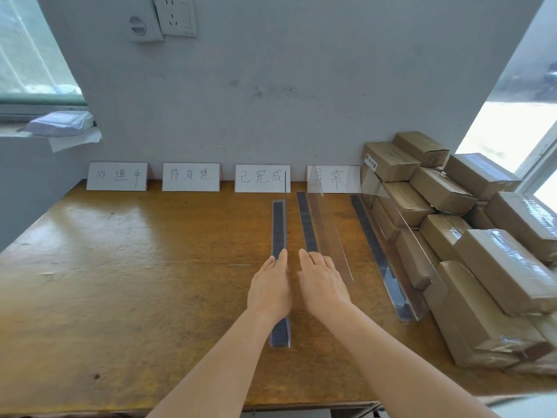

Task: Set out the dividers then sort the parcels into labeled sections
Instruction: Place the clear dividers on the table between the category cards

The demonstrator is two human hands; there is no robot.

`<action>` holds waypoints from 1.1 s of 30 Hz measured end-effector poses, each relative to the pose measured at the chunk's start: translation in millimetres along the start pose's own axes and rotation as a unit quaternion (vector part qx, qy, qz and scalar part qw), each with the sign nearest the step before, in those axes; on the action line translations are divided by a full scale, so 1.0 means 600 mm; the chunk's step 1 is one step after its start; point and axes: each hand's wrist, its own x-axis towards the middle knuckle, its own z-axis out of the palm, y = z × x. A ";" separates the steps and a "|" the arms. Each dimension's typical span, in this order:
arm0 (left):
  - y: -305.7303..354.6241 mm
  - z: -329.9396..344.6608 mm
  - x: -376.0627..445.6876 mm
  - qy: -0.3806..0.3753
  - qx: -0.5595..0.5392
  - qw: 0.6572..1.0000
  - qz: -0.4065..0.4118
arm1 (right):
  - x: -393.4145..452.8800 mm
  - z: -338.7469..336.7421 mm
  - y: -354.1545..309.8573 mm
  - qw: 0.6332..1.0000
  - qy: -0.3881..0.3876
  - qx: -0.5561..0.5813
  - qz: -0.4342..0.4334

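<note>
Three clear dividers with dark base strips lie on the wooden table (120,267). The left divider (278,224) stands upright, seen edge-on, and ends just in front of the third label card (262,178). My left hand (269,288) lies flat against its left side, fingers straight. The middle divider (307,218) leans to the right; my right hand (324,282) rests flat over its near end, a small gap from the upright panel. The right divider (379,251) stands against the pile of brown parcels (482,236). Label cards (117,175) (190,176) (334,178) line the wall.
The parcels are stacked several deep along the table's right side, up to the window. A wrapped white bundle (60,123) sits on the left windowsill. A wall socket (176,15) is above. The table's front edge runs just below my forearms.
</note>
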 end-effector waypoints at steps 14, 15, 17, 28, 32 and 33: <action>-0.043 -0.030 -0.018 0.025 -0.021 0.998 -0.055 | -0.004 0.029 -0.063 0.998 -0.046 0.033 0.034; -0.039 -0.036 -0.016 0.024 -0.005 0.998 -0.055 | -0.006 0.028 -0.065 0.997 -0.052 0.033 0.040; -0.045 -0.057 -0.026 0.028 0.011 0.995 -0.092 | -0.006 0.030 -0.081 0.997 -0.073 0.028 0.012; -0.051 -0.066 -0.059 0.034 0.011 0.995 -0.090 | -0.023 0.031 -0.081 0.998 -0.064 0.007 -0.022; -0.089 -0.080 -0.079 0.070 0.013 0.989 -0.133 | -0.026 0.040 -0.109 0.997 -0.063 0.008 -0.046; -0.099 -0.086 -0.081 0.078 0.011 0.987 -0.138 | -0.027 0.042 -0.117 0.997 -0.066 0.009 -0.047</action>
